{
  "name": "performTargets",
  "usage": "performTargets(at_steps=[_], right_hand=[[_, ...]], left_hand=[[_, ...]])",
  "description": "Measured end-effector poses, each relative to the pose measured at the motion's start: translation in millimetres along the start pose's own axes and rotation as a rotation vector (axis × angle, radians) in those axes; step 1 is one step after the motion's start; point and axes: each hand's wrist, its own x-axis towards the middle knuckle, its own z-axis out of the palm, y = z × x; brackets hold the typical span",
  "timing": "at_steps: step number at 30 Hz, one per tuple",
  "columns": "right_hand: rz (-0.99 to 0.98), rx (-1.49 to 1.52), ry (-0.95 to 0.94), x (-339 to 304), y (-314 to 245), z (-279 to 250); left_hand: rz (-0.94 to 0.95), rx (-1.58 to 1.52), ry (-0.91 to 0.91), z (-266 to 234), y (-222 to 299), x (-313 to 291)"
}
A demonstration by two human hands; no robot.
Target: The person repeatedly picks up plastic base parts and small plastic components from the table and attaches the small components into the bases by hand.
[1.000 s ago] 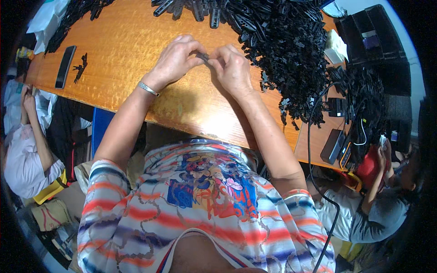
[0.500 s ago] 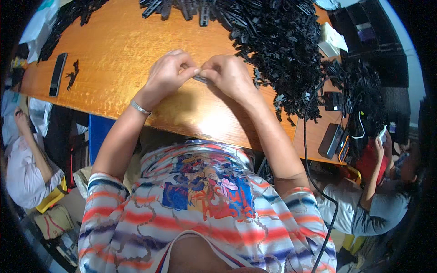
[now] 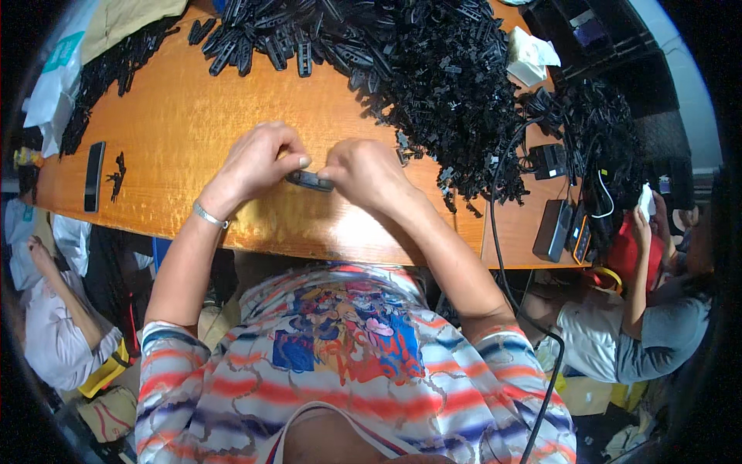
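Observation:
Both my hands are over the wooden table (image 3: pixel 193 116), fingers pinched. Between them is a small, long, dark plastic piece (image 3: pixel 309 181) with rounded ends, lying roughly crosswise. My left hand (image 3: pixel 263 161) has thumb and forefinger closed at its left end; a silver bracelet circles that wrist. My right hand (image 3: pixel 362 172) grips the right end, its fingertips partly hidden behind the knuckles. To the right lies a large heap of small black plastic parts (image 3: pixel 456 100). Longer black slotted plastic pieces (image 3: pixel 304 58) are piled at the far edge.
A black phone-like slab (image 3: pixel 94 176) and a few black bits (image 3: pixel 117 176) lie at left. More black pieces (image 3: pixel 124 62) line the far left. Tissues (image 3: pixel 531 58), a cable (image 3: pixel 495 224) and black boxes (image 3: pixel 553 230) are at right. Other people sit on both sides.
The whole view has shifted, so the table and heaps appear lower left or lower. My hands are slightly farther apart, and more of the dark plastic piece shows between them.

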Motion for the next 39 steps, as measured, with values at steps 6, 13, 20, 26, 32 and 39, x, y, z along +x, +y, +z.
performTargets(at_steps=[6, 13, 20, 26, 32, 39], right_hand=[[-0.036, -0.290, 0.482, 12.4, 22.8, -24.3], [0.072, -0.368, 0.410, 27.5, 29.0, -10.0], [-0.108, -0.322, 0.417, 13.2, 33.6, -14.1], [-0.131, -0.224, 0.440, 8.6, 21.9, -14.0], [-0.080, -0.153, 0.427, 7.3, 10.3, -10.6], [0.058, 0.101, 0.254, 4.7, 0.2, -7.6]], left_hand=[[0.425, 0.191, 0.455, 5.3, 43.2, 102.1], [0.457, 0.386, 0.240, 14.5, 35.4, 156.2], [0.408, 0.286, 0.213, -4.0, 1.6, 99.3], [0.413, 0.205, 0.424, -3.4, -24.7, 68.2], [0.426, 0.228, 0.581, 0.0, -9.4, 47.6], [0.131, -0.609, 0.356, 25.9, -7.0, 5.2]])
